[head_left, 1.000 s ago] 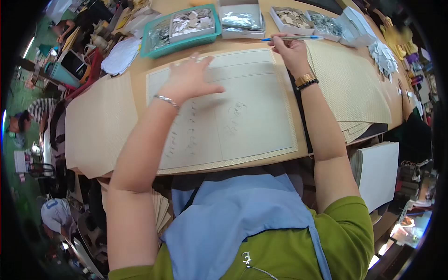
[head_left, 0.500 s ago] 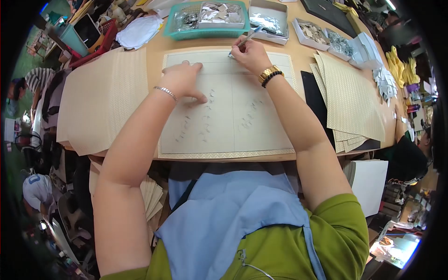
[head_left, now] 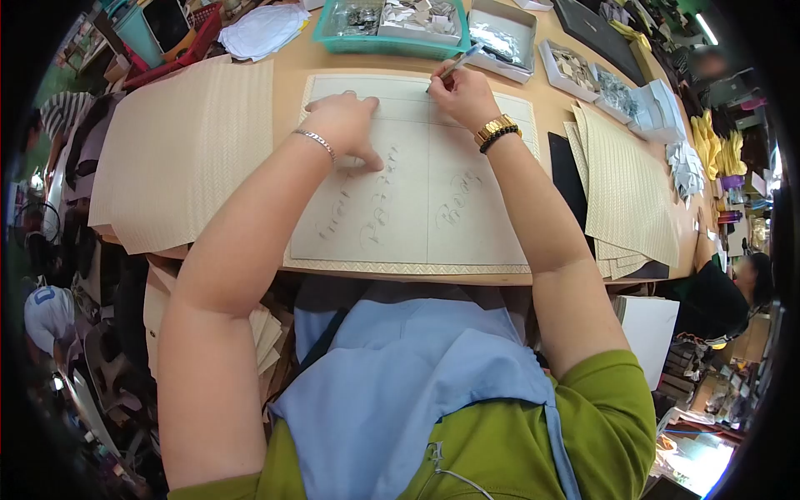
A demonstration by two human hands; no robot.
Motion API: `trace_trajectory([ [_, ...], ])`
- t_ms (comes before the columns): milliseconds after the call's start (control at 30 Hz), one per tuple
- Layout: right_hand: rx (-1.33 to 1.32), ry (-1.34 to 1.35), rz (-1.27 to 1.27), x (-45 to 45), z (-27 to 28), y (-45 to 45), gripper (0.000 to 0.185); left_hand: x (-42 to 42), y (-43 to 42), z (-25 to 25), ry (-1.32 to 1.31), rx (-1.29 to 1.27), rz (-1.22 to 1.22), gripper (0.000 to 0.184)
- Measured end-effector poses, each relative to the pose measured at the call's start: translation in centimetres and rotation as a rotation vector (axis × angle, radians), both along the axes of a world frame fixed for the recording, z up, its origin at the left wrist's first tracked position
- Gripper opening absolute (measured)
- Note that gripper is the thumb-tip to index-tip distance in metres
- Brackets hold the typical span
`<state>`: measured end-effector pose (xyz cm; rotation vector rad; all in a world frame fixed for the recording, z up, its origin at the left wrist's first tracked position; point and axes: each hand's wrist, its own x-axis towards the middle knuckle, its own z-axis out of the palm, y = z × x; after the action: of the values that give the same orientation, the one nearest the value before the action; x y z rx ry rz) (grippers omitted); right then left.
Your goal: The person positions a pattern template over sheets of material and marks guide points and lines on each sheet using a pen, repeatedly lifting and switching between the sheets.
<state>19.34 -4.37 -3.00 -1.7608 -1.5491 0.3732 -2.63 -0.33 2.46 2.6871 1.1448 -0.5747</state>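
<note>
A pale, flat rectangular sheet (head_left: 358,246) with ruled lines and small curved marks lies before me. Under it, the patterned border of a cream textured sheet (head_left: 417,268) shows along the edges. My left hand (head_left: 343,123) rests on the upper left of the pale sheet, thumb and fingers spread, holding nothing. Near the middle of its top edge, my right hand (head_left: 467,98) is closed around a pen (head_left: 469,55) with a bluish end. The pen's tip points down at the sheet, close to the long centre line; whether it touches, I cannot tell.
Textured sheets (head_left: 183,158) lie at left, and more sheets (head_left: 625,192) are stacked at right. Behind stand a teal tray (head_left: 333,42) of small pieces and open white boxes (head_left: 525,71). A red basket (head_left: 200,50) is at the far left. A person (head_left: 717,292) sits at right.
The view has shifted, so the table appears slightly higher and further right. My right hand has moved the pen slightly rightward along the sheet's top edge. My left hand stays spread on the sheet.
</note>
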Motion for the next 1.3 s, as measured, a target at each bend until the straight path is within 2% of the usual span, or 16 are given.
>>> trace_trajectory([
  [333, -0.007, -0.047, 0.007, 0.5, -0.7, 0.0, 0.024, 0.0, 0.0, -0.1, 0.001, 0.028, -0.012, 0.105],
  [433, 0.069, 0.016, 0.009, 0.0, -0.5, -0.1, 0.022, 0.0, -0.1, -0.1, -0.002, 0.037, -0.009, 0.105],
  [533, -0.069, -0.002, -0.005, -0.4, 1.0, -1.0, 0.021, 0.0, 0.0, -0.2, -0.006, 0.029, -0.017, 0.105],
  [633, 0.136, 0.154, -0.047, 0.6, -0.8, -0.6, 0.02, 0.0, 0.1, -0.2, -0.012, 0.026, -0.02, 0.105],
  [733, 0.094, 0.16, -0.038, 1.2, -1.3, -0.6, 0.02, 0.0, 0.0, -0.4, -0.004, 0.034, -0.017, 0.106],
  [1133, 0.021, 0.029, -0.017, 0.8, -0.8, -0.7, 0.022, 0.1, 0.0, -0.1, -0.013, 0.023, -0.016, 0.104],
  [1233, 0.098, -0.019, -0.012, 0.7, -1.1, -0.4, 0.021, 0.0, -0.1, -0.2, -0.019, 0.032, -0.016, 0.104],
  [1300, 0.063, 0.023, -0.008, 0.7, -1.0, -0.9, 0.022, 0.0, -0.1, -0.3, -0.025, 0.03, -0.02, 0.104],
])
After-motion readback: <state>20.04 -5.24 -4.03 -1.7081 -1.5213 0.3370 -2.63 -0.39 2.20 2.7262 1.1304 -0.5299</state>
